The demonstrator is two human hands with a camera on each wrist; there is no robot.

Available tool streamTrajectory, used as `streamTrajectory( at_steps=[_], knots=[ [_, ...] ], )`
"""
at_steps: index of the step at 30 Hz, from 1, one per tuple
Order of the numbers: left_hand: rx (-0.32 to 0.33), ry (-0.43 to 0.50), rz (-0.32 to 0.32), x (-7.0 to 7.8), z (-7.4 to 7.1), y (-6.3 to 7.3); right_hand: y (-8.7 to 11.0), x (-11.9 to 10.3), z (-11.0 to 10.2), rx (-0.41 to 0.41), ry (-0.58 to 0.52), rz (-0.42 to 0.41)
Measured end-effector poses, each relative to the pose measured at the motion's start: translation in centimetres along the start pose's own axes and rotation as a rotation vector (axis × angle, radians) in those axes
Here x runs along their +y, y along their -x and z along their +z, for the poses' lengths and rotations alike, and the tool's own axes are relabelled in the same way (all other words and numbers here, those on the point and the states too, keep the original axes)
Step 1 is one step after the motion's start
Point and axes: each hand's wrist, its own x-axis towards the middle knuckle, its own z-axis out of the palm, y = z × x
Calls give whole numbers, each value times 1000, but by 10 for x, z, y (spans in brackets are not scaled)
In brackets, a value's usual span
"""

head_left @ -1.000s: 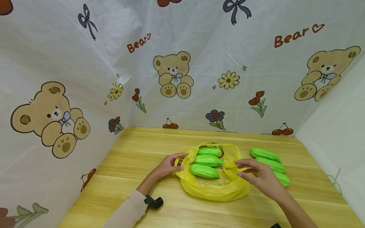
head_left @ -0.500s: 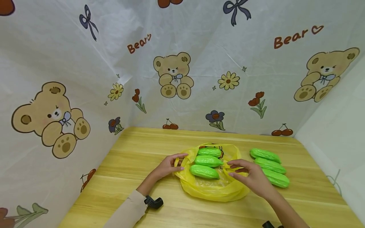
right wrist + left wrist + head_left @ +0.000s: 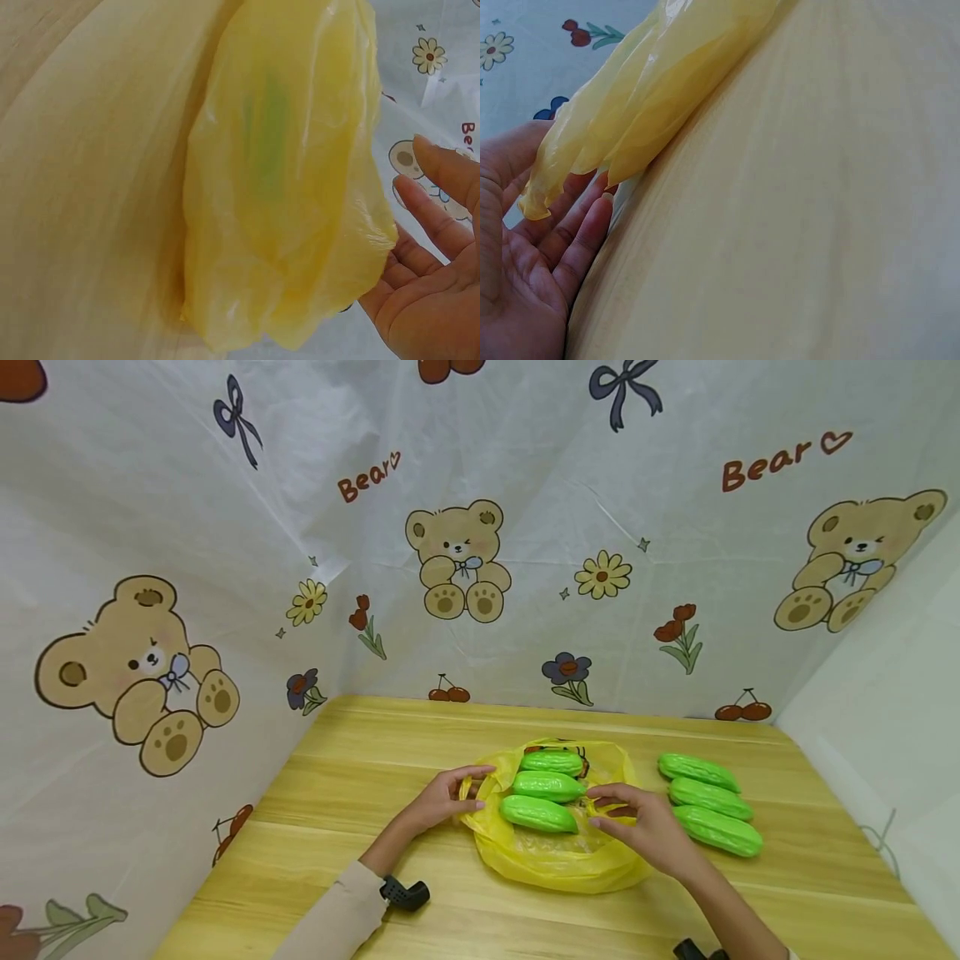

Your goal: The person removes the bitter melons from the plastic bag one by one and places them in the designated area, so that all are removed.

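A yellow plastic bag point(image 3: 558, 870) lies with its mouth spread wide, three bright green bitter melons point(image 3: 538, 813) stacked in a row inside it. At the bag's left rim is my left hand point(image 3: 444, 797), thumb and index finger apart, with a flap of plastic point(image 3: 622, 112) lying loosely between them. My right hand point(image 3: 647, 823) reaches over the right rim, fingertips close to the tip of the middle melon point(image 3: 550, 787). In the right wrist view the fingers and thumb of the right hand point(image 3: 435, 285) are apart beside the bag wall point(image 3: 300, 247).
Three more bitter melons point(image 3: 708, 798) lie side by side on the wooden table point(image 3: 360, 752), right of the bag. A bear-print cloth point(image 3: 540, 635) hangs behind and at the left, and a white wall point(image 3: 885, 760) stands at the right. A black wrist device point(image 3: 405, 893) sits on the left sleeve.
My right hand has moved left, from beside the loose melons to over the bag's right rim, uncovering those melons. The left hand stays in place at the left rim.
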Motion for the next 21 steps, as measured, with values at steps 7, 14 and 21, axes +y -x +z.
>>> streamTrajectory(
  at_steps=[7, 14, 21],
  knots=[
    [-1, 2, 14, 0, 0, 0, -4, 9, 2, -43, -7, 66],
    [3, 4, 2, -1, -1, 0, -7, 17, 5, -51, 8, 75],
    [1, -3, 0, 1, 0, 1, -9, 22, 8, -70, 14, 98]
  ],
)
